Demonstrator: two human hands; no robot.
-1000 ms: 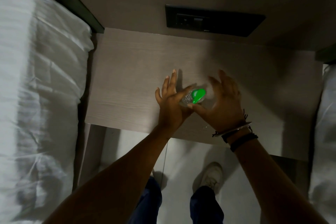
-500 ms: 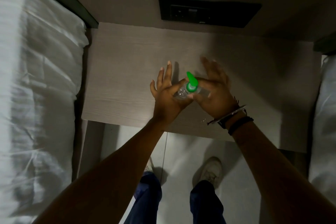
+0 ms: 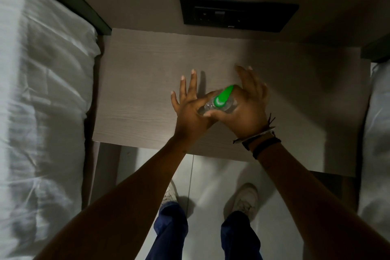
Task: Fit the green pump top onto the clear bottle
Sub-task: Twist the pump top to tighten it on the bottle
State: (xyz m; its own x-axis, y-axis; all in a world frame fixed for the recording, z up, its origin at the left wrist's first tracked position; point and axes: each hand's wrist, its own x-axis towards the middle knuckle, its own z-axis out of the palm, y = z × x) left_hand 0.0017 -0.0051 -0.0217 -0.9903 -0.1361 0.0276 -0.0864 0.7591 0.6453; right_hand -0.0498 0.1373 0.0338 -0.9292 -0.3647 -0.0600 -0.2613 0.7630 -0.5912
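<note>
The green pump top (image 3: pixel 223 96) sits on the neck of the clear bottle (image 3: pixel 229 107), its spout pointing up and to the right. Both are held above the middle of the wooden bedside table (image 3: pixel 147 82). My left hand (image 3: pixel 191 110) pinches the bottle's left side with thumb and forefinger, the other fingers spread straight. My right hand (image 3: pixel 247 107) cups the bottle from the right, thumb across its front, fingers partly extended. Most of the bottle's body is hidden by my palms.
A white-sheeted bed (image 3: pixel 42 112) lies along the table's left side and another bed edge (image 3: pixel 377 133) on the right. A black socket panel (image 3: pixel 238 13) is on the wall behind. My legs and white shoes (image 3: pixel 244 198) stand on the floor below.
The pump's spout has turned from pointing up-left to up-right between my hands. The hands stay in about the same spot over the table.
</note>
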